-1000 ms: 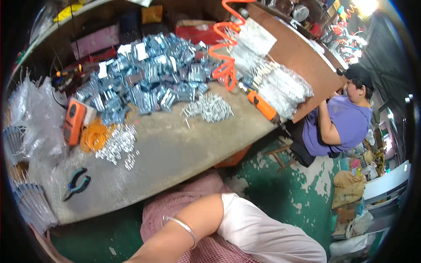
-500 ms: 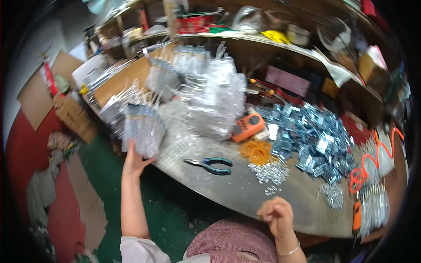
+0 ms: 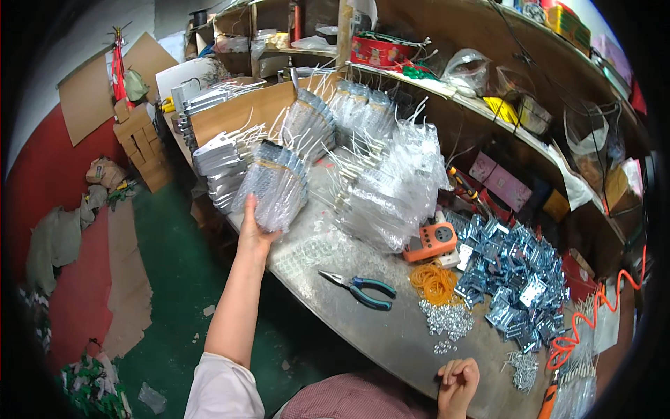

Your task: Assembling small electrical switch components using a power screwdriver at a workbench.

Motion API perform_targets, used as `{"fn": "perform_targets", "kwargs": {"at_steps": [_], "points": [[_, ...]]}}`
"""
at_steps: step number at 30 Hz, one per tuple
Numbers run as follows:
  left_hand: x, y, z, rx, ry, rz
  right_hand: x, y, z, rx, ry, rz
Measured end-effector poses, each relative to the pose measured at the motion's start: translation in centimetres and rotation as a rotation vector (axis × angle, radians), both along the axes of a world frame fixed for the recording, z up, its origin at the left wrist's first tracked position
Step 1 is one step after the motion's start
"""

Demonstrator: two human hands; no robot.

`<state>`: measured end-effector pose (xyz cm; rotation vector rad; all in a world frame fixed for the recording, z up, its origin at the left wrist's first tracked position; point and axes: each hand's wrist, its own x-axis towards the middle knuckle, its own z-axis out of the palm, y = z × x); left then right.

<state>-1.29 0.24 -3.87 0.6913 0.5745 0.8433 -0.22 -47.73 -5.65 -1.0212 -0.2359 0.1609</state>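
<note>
At the table's left edge, my left hand (image 3: 259,227) grips the lower end of a bundle of bubble-wrapped parts (image 3: 276,185). The bundle has grey tops, white wires and yellowish rubber bands round it. It leans beside a stack of silvery wrapped pieces (image 3: 220,167); my fingers behind it are hidden. At the near edge of the table, my right hand (image 3: 458,380) is loosely curled, with nothing visible in it. Between the hands lie pliers (image 3: 363,290) with blue-black handles. Loose small nuts (image 3: 447,320) are heaped beyond my right hand.
A large pile of wrapped parts (image 3: 387,192) covers the table's middle. To the right are an orange device (image 3: 436,241), rubber bands (image 3: 434,283), metal brackets (image 3: 520,272), screws (image 3: 522,370) and an orange coiled cord (image 3: 576,332). A loaded shelf (image 3: 447,91) runs along the back.
The view has swung left, so the table appears further right and lower. My left hand stays at the bundle. My right hand stays curled near the table's edge.
</note>
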Motion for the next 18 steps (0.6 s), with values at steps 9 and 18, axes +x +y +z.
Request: {"fn": "perform_targets", "kwargs": {"at_steps": [9,18], "points": [[11.0,6.3,0.0,-0.013,-0.083,-0.142,-0.3,0.2,0.7,-0.079,-0.001,0.059],[21.5,10.8,-2.0,0.013,-0.031,-0.143,-0.5,0.7,1.2,-0.112,-0.013,0.029]]}}
